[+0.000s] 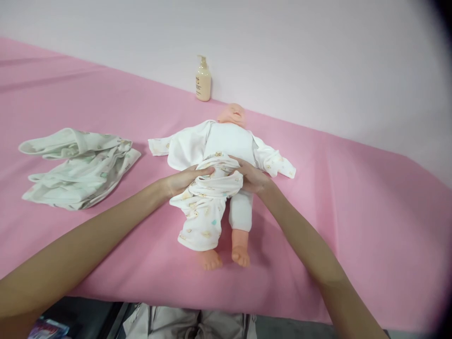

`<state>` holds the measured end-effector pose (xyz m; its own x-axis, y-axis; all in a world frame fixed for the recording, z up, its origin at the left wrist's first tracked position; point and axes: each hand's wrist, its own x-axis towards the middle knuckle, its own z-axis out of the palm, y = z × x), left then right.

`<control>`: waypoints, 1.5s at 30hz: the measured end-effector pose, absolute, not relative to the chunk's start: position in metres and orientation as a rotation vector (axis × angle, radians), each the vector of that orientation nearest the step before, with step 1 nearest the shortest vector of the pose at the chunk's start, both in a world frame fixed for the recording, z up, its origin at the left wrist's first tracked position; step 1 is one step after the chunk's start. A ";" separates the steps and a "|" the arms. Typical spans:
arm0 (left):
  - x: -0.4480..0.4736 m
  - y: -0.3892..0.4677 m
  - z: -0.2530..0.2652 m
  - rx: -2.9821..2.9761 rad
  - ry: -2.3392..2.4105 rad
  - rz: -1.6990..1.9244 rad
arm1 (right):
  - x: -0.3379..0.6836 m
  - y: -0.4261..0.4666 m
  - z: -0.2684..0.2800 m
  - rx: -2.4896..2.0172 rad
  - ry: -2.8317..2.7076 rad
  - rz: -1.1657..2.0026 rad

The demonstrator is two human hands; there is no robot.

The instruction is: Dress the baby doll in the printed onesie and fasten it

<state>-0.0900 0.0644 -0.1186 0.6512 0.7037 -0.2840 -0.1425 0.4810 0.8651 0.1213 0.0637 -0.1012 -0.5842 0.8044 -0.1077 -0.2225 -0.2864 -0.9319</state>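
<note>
A baby doll (pixel 240 212) in white clothes lies on its back, its feet pointing toward me. An open white jacket (pixel 189 146) with printed sleeves spreads out around its torso. Printed baby pants (pixel 203 221) cover the doll's leg on my left and are bunched up at its hips; the leg on my right is outside them, in plain white. My left hand (pixel 189 180) grips the bunched cloth from the left, thumb on top. From the other side, my right hand (pixel 250 176) holds the same pants, its fingers partly hidden by the folds.
A pink cloth (pixel 353 226) covers the table, which meets a white wall (pixel 282 56). Folded printed baby clothes (pixel 81 169) lie at the left. A cream pump bottle (pixel 203 82) stands by the wall beyond the doll's head. Below the table edge, a colourful package (pixel 48 328) shows.
</note>
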 end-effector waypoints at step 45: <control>-0.099 0.068 -0.114 1.373 0.641 0.362 | 0.168 0.063 -0.065 -0.861 -2.343 1.279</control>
